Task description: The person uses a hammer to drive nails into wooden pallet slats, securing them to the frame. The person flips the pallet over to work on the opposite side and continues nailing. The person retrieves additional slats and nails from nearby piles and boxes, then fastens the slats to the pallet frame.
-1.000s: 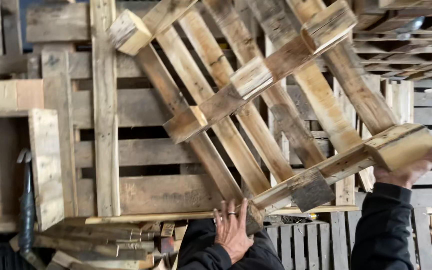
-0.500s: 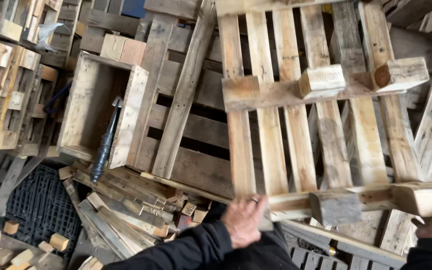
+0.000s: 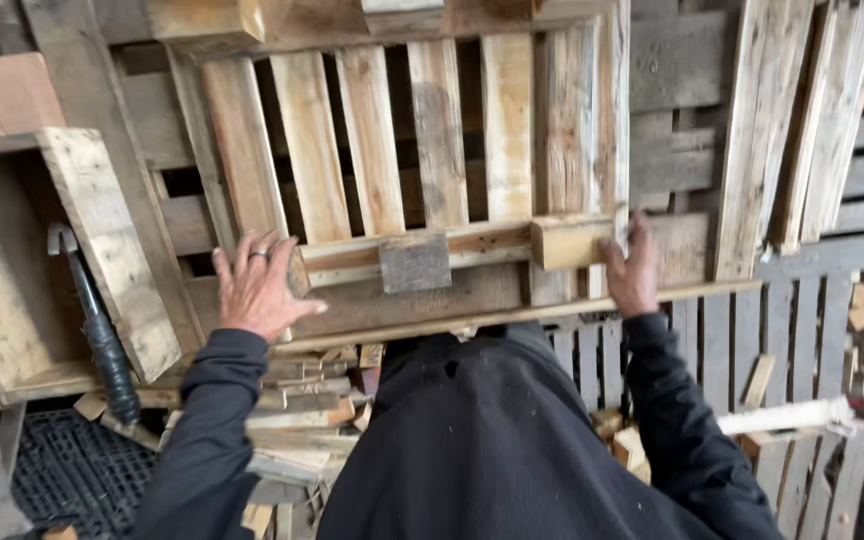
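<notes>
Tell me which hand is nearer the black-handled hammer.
Left. The left hand rests on the wooden pallet just right of the black-handled hammer; the right hand grips the pallet's far end.

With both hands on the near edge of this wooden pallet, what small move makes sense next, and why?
Probably ease the pallet flat and square it on the stack. The left hand lies spread on its near left corner, the right hand grips the edge by a block, and the slats already run nearly straight.
</notes>
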